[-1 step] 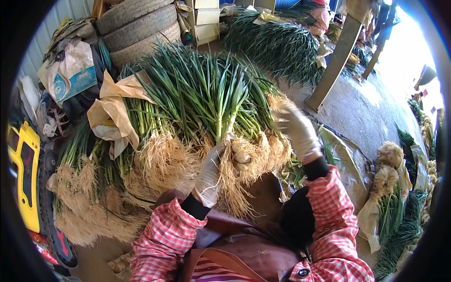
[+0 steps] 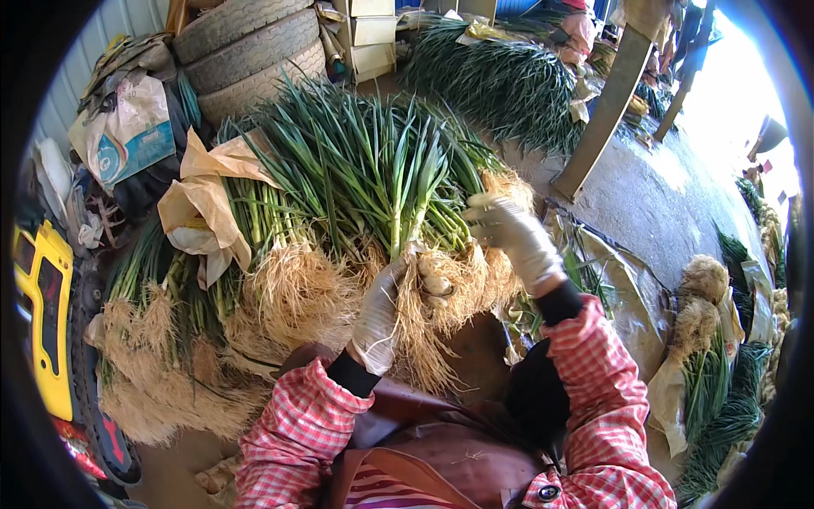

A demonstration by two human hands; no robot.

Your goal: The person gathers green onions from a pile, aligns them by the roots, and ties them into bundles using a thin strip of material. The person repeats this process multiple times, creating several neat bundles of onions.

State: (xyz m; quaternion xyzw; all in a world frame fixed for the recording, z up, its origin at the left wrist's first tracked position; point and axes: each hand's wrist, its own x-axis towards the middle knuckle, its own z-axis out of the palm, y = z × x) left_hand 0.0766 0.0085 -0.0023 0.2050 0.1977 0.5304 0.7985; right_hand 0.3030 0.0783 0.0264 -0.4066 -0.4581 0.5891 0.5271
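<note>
My left hand (image 2: pixel 378 318), in a pale glove, is closed round the lower stems of a bunch of green garlic (image 2: pixel 417 222). White bulbs and long straw-coloured roots (image 2: pixel 424 339) hang beside its fingers. My right hand (image 2: pixel 519 242), gloved alike and slightly blurred, hovers at the right side of the heap with its fingers stretched out. Nothing shows in its grasp. Beneath and beside it are more rooty ends (image 2: pixel 507 188). The large heap of garlic leaves (image 2: pixel 331 161) spreads away from both hands.
Brown paper (image 2: pixel 219 170) lies over stems on the left, near another rooty pile (image 2: pixel 161 382). Stacked tyres (image 2: pixel 254 59) stand behind. A yellow plastic object (image 2: pixel 52 318) is at far left. A slanting post (image 2: pixel 606 110) rises at right, near tied bundles (image 2: pixel 704 339).
My right hand has shifted a little to the left, toward the garlic stems. My left hand keeps its grip in the same place.
</note>
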